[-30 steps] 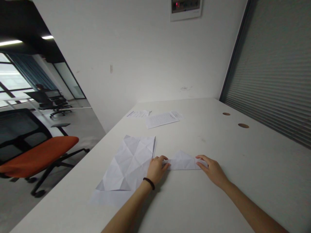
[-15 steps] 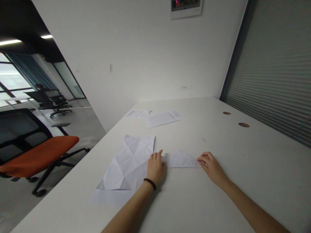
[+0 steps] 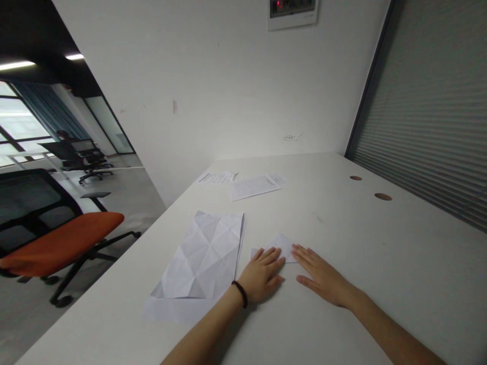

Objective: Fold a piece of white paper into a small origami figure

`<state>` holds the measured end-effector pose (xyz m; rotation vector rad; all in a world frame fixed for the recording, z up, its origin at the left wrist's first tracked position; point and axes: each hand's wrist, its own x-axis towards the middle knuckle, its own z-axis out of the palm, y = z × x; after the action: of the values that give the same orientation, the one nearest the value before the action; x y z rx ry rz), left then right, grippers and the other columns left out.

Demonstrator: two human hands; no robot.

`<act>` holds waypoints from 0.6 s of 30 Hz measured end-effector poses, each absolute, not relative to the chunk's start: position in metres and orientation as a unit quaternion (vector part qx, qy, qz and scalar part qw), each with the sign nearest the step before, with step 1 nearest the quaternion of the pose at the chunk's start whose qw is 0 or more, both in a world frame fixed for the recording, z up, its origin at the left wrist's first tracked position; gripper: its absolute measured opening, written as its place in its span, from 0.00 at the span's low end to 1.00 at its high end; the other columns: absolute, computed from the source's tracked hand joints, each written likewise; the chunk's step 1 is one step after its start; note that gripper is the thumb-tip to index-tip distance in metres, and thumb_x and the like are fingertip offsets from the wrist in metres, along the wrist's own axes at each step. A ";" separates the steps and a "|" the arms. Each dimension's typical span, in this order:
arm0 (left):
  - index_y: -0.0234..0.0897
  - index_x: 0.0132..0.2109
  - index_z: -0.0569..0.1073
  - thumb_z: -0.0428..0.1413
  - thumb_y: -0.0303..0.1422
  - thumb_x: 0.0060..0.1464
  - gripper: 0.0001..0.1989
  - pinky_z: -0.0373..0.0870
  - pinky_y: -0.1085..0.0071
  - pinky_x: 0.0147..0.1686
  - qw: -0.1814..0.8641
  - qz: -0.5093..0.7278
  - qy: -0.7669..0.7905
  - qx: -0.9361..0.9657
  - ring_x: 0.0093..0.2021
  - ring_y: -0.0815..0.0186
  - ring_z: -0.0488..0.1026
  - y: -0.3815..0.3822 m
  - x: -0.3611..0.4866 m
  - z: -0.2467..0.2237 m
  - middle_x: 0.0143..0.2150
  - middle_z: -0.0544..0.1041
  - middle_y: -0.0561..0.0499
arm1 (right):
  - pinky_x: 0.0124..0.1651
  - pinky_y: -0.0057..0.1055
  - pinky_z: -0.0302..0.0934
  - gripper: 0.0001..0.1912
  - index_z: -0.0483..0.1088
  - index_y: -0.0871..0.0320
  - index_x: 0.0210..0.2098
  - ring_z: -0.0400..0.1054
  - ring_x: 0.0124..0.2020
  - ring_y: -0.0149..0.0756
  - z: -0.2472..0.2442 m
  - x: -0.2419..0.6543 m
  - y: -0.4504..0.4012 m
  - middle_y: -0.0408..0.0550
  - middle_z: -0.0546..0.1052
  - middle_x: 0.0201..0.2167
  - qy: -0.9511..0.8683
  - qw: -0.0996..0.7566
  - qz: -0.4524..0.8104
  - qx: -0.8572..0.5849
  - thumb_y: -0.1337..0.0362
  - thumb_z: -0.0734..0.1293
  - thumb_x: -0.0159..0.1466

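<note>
A small folded sheet of white paper [image 3: 285,247] lies flat on the white table, its peak pointing away from me and its straight edge towards me. Across its left part rests my left hand [image 3: 263,274], fingers spread and flat, a dark band round the wrist. My right hand [image 3: 323,276] lies open over the paper's right side, fingertips on it and thumb apart. Both hands cover much of the paper. Left of my left hand is a larger creased sheet of white paper [image 3: 205,253], with more paper under its near edge.
Printed sheets [image 3: 254,186] lie farther back on the table [image 3: 342,324]. Two round holes [image 3: 383,196] are in the tabletop at the right. An orange-seated chair [image 3: 68,238] stands left of the table. A person [image 3: 63,136] sits in the far background.
My left hand has slid right onto the folded paper. My right hand has let go of the paper's right corner, opened, and moved left to lie flat on it.
</note>
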<state>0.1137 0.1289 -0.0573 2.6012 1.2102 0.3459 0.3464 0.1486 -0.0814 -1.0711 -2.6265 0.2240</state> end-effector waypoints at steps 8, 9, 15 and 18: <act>0.46 0.61 0.52 0.42 0.50 0.56 0.28 0.43 0.48 0.57 0.092 0.088 0.454 0.882 0.63 0.51 0.40 0.123 0.108 -0.058 0.64 0.45 0.44 | 0.61 0.45 0.42 0.31 0.42 0.55 0.62 0.36 0.63 0.40 -0.087 0.346 0.148 0.50 0.47 0.63 -0.914 0.130 0.034 -0.382 0.51 0.53 0.63; 0.46 0.61 0.52 0.41 0.50 0.56 0.28 0.43 0.48 0.57 0.088 0.087 0.458 0.880 0.63 0.51 0.40 0.123 0.108 -0.059 0.64 0.46 0.44 | 0.61 0.45 0.42 0.31 0.41 0.55 0.62 0.36 0.63 0.39 -0.087 0.346 0.148 0.50 0.47 0.63 -0.914 0.128 0.034 -0.384 0.51 0.53 0.63; 0.42 0.61 0.51 0.41 0.48 0.57 0.29 0.44 0.52 0.57 0.070 0.098 0.475 0.871 0.63 0.54 0.42 0.122 0.109 -0.062 0.64 0.47 0.42 | 0.61 0.45 0.42 0.31 0.43 0.54 0.62 0.38 0.63 0.39 -0.088 0.344 0.149 0.50 0.49 0.62 -0.909 0.137 0.044 -0.391 0.51 0.54 0.63; 0.40 0.61 0.52 0.44 0.45 0.57 0.28 0.45 0.53 0.58 0.074 0.107 0.498 0.857 0.62 0.55 0.45 0.123 0.108 -0.062 0.63 0.49 0.42 | 0.61 0.44 0.43 0.30 0.45 0.54 0.61 0.40 0.62 0.39 -0.087 0.345 0.149 0.50 0.50 0.62 -0.907 0.143 0.044 -0.395 0.51 0.54 0.63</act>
<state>0.1080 0.1232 -0.0619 2.5738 1.4957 0.3224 0.3446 0.1486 -0.0873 -1.1389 -2.6151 0.1263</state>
